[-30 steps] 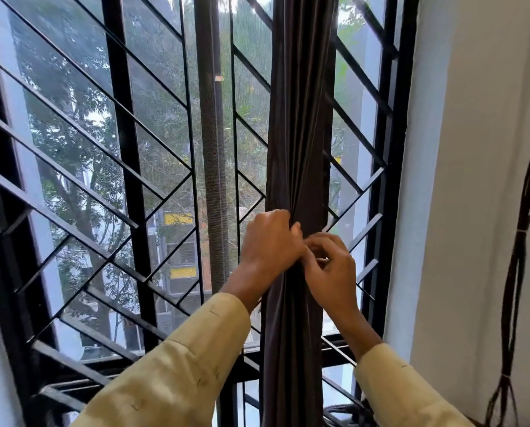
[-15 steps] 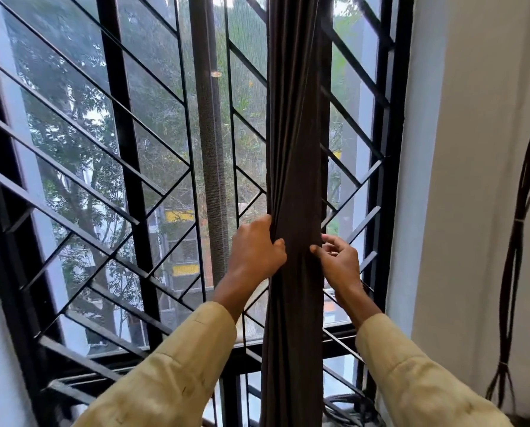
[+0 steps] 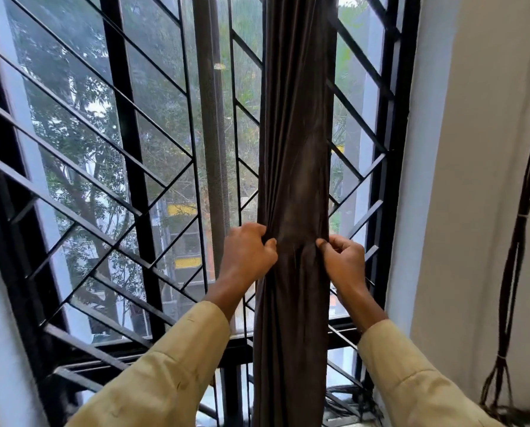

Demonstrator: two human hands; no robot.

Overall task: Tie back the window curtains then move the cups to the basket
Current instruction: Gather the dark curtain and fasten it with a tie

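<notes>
A: What has changed since one second ago?

B: The left hand [image 3: 247,254] and right hand [image 3: 345,262], which were touching at the front of the dark brown curtain [image 3: 294,149], have separated. Each now sits at one edge of the bundle.

A: Status, left to right?

B: The black window grille [image 3: 128,155] spans the left and centre. Left hand: fingers curled, gripping the curtain's left edge. Curtain: hangs upright as a gathered bundle in front of the right part of the grille, between the two hands. Right hand: thumb and curled fingers pinch the right edge. Both arms wear tan sleeves [image 3: 171,374]. Further right is a white wall [image 3: 479,143], with dark cables [image 3: 514,257] hanging against it.
</notes>
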